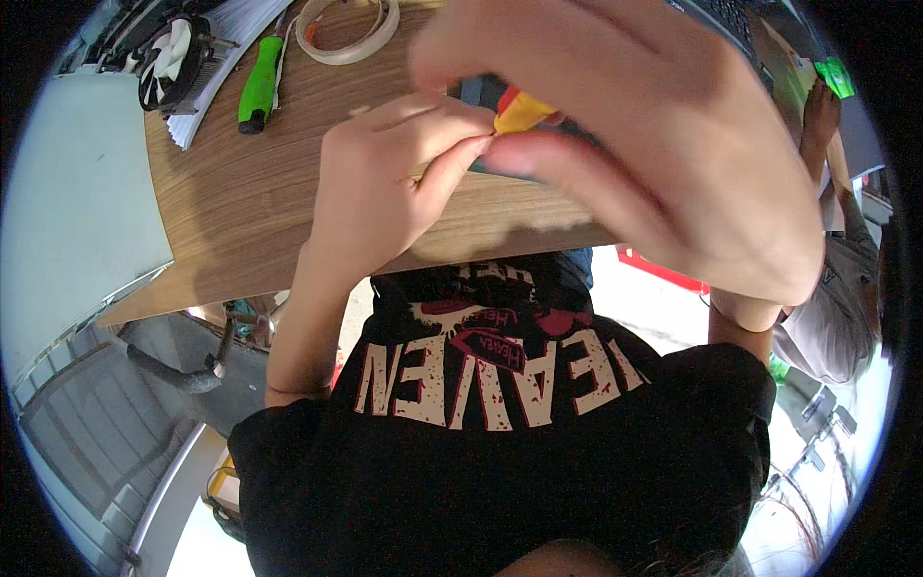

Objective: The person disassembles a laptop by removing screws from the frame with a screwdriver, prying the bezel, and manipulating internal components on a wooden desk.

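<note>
My left hand [380,178] is raised above the wooden table, thumb and forefinger pinched together. What lies between those fingertips is too small to make out. Close beside it, my right hand [635,125] is curled around a small yellow-and-red tool [522,112]; its yellow tapered end points toward the left fingertips. The rest of the tool is hidden by the right hand, so its exact kind does not show. Behind both hands a dark flat object [478,91] lies on the table, mostly covered.
A green-handled tool [260,85], a roll of pale tape [348,50], white sheets [213,91] and a small black-and-white fan [173,62] lie at the far left. A keyboard [726,21] is at the far right. Another person's arm [820,120] shows at the right edge.
</note>
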The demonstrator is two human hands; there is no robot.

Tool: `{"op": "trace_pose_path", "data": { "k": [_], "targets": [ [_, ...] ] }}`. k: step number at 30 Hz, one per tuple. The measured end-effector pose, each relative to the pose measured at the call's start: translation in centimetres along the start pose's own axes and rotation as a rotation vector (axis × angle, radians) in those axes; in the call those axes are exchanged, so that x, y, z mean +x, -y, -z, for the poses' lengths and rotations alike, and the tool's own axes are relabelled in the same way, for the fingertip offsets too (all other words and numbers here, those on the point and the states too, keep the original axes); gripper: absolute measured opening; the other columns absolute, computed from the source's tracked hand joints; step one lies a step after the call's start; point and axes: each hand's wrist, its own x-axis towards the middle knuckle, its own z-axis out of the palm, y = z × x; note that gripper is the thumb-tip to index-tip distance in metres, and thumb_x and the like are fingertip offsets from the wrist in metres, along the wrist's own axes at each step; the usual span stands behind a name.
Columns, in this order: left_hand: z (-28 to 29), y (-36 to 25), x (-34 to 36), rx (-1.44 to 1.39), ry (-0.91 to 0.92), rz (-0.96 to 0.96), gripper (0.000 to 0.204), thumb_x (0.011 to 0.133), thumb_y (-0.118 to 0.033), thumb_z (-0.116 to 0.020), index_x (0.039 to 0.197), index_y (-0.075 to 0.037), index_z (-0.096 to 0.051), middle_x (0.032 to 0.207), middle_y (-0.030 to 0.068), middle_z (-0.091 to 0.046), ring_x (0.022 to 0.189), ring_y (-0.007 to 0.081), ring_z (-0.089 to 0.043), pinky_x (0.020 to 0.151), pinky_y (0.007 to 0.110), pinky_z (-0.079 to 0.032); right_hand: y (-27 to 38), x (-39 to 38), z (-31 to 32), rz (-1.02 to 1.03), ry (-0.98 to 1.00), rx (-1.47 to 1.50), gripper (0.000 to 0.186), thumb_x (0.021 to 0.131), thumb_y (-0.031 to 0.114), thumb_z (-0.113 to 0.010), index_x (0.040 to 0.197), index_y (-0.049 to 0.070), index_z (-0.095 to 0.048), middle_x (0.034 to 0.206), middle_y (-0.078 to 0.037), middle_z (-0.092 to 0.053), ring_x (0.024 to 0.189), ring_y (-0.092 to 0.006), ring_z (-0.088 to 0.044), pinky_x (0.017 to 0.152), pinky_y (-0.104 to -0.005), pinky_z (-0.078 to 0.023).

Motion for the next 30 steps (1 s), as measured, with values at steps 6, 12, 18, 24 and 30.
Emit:
{"op": "trace_pose_path", "data": {
  "k": [6, 12, 18, 24, 30],
  "targets": [
    [-0.2, 0.0, 0.0, -0.024, -0.001, -0.006, 0.01, 0.076, -0.011, -0.07, 0.084, -0.005, -0.067, 0.084, 0.0075, -0.068, 0.072, 0.0233, -0.066, 0.062, 0.031, -0.051, 0.1, -0.9, 0.6, -0.01, -0.002, 0.003, 0.019, 0.079, 0.006, -0.067, 0.093, 0.001, -0.055, 0.088, -0.012, -0.059, 0.075, -0.0195, -0.064, 0.064, -0.0278, -0.05],
    [-0.5, 0.4, -0.4, -0.082, 0.033, -0.01, 0.014, 0.071, -0.01, -0.071, 0.084, -0.006, -0.067, 0.083, 0.0076, -0.067, 0.072, 0.0237, -0.066, 0.06, 0.031, -0.051, 0.0, 0.1, 0.2, 0.027, 0.028, -0.004, 0.019, 0.079, 0.006, -0.067, 0.093, 0.002, -0.055, 0.088, -0.011, -0.058, 0.075, -0.0197, -0.063, 0.063, -0.028, -0.05],
    [-1.2, 1.2, -0.8, -0.045, -0.042, -0.109, 0.019, 0.066, -0.009, -0.072, 0.085, -0.007, -0.068, 0.082, 0.0081, -0.067, 0.072, 0.0241, -0.066, 0.059, 0.031, -0.051, -0.4, 0.6, -0.1, 0.053, 0.042, 0.019, 0.019, 0.079, 0.006, -0.067, 0.093, 0.002, -0.055, 0.087, -0.011, -0.058, 0.075, -0.0198, -0.063, 0.062, -0.0282, -0.05],
    [-0.7, 1.1, -0.3, -0.106, 0.088, -0.071, 0.021, 0.068, -0.006, -0.07, 0.089, -0.006, -0.067, 0.083, 0.0096, -0.067, 0.073, 0.0264, -0.065, 0.061, 0.033, -0.051, -0.1, -0.9, 0.8, 0.013, 0.005, 0.022, 0.018, 0.078, 0.007, -0.067, 0.092, 0.002, -0.056, 0.087, -0.011, -0.058, 0.074, -0.02, -0.063, 0.062, -0.0284, -0.05],
    [-0.9, 1.4, -0.4, -0.132, 0.137, -0.047, 0.023, 0.07, -0.004, -0.067, 0.093, -0.004, -0.067, 0.084, 0.0111, -0.067, 0.074, 0.0288, -0.065, 0.063, 0.034, -0.052, 0.0, -0.8, 0.5, 0.018, -0.023, 0.031, 0.018, 0.078, 0.007, -0.067, 0.092, 0.003, -0.056, 0.086, -0.01, -0.058, 0.074, -0.0202, -0.063, 0.061, -0.0286, -0.05]
  ]
}}
